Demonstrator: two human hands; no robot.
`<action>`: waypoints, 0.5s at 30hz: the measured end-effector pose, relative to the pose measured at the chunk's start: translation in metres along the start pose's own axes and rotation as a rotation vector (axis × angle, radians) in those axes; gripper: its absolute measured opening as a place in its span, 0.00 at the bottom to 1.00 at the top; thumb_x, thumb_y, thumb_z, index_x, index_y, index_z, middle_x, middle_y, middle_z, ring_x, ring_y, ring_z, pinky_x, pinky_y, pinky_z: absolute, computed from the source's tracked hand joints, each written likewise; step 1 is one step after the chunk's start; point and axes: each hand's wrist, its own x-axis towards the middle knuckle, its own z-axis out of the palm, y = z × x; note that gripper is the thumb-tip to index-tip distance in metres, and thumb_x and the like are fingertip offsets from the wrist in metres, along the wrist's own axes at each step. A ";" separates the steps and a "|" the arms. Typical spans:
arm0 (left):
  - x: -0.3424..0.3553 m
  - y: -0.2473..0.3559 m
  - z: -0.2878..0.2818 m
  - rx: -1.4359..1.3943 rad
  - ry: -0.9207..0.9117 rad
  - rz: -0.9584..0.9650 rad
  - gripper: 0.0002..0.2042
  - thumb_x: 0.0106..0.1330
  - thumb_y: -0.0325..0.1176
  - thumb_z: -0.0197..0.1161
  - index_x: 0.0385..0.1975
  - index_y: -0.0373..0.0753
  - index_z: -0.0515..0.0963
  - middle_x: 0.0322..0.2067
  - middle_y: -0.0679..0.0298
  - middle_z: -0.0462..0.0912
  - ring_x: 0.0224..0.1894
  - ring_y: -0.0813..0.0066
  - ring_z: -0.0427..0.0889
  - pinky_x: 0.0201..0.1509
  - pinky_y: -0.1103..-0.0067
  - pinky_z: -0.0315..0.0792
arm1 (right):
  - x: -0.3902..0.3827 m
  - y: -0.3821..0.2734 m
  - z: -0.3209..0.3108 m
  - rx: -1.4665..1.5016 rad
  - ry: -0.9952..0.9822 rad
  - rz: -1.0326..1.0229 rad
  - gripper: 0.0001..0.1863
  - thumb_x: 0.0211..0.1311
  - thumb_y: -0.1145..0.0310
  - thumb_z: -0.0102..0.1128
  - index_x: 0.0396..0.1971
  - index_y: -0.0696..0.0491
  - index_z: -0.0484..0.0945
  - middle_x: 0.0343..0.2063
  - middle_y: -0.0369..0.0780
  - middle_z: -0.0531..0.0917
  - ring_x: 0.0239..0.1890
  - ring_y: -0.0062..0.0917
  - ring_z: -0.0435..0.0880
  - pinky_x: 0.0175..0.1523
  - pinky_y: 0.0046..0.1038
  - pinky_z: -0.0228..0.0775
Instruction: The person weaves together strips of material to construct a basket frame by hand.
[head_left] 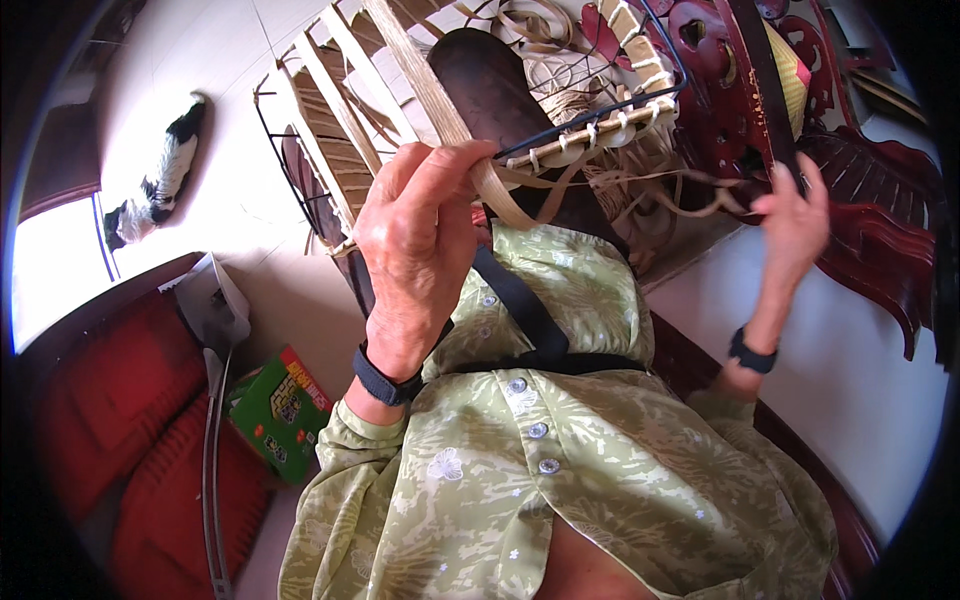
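Note:
My left hand (415, 225) is closed on a flat pale rattan-like strip (440, 110) at the front rim of a wire frame basket (625, 120), whose rim is lashed with white ties. The basket rests above my lap on my dark-clad leg (475, 85). A loop of the strip hangs below my fingers and thinner, twisted lengths run rightward. My right hand (795, 220) is raised at the right with its fingers apart, near those loose lengths; nothing shows clearly held in it. More tangled strands (640, 220) hang beneath the basket.
Dark red carved wooden furniture (865, 200) stands at the right. On the tiled floor (200, 50) at the left lies a black and white animal (160, 175). Lower left are red cushions (120, 400), a long metal implement (215, 320) and a green printed box (275, 410).

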 end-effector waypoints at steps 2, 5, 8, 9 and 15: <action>0.001 0.001 0.002 0.001 -0.004 0.001 0.14 0.58 0.15 0.62 0.41 0.39 0.84 0.25 0.61 0.78 0.26 0.67 0.79 0.30 0.76 0.73 | -0.057 -0.043 0.045 0.302 -0.331 -0.081 0.13 0.70 0.65 0.61 0.49 0.54 0.82 0.28 0.33 0.84 0.22 0.12 0.77 0.27 0.17 0.68; 0.003 0.003 0.002 -0.010 -0.013 -0.028 0.14 0.59 0.15 0.61 0.41 0.39 0.83 0.26 0.60 0.78 0.27 0.66 0.80 0.32 0.76 0.75 | -0.103 -0.058 0.105 0.012 -0.801 -0.303 0.13 0.68 0.64 0.63 0.46 0.55 0.83 0.20 0.38 0.83 0.20 0.16 0.79 0.23 0.22 0.68; 0.004 0.002 -0.001 0.035 -0.063 -0.006 0.13 0.59 0.16 0.62 0.41 0.39 0.83 0.26 0.60 0.78 0.26 0.66 0.80 0.32 0.76 0.75 | -0.116 -0.058 0.109 0.337 -0.914 -0.284 0.15 0.66 0.60 0.65 0.42 0.56 0.83 0.20 0.39 0.83 0.18 0.17 0.79 0.23 0.22 0.68; 0.003 0.001 -0.001 0.035 -0.054 0.011 0.13 0.58 0.16 0.63 0.41 0.39 0.83 0.26 0.61 0.78 0.26 0.67 0.80 0.31 0.76 0.74 | -0.111 -0.060 0.103 0.503 -0.988 -0.170 0.15 0.66 0.58 0.66 0.41 0.56 0.84 0.21 0.39 0.83 0.18 0.17 0.79 0.23 0.22 0.68; 0.003 0.002 0.000 -0.017 -0.004 0.000 0.15 0.56 0.14 0.62 0.41 0.39 0.83 0.23 0.62 0.77 0.24 0.68 0.77 0.29 0.76 0.72 | 0.081 0.118 -0.076 1.111 -0.133 0.303 0.08 0.70 0.66 0.55 0.30 0.52 0.75 0.18 0.32 0.73 0.13 0.13 0.59 0.19 0.17 0.51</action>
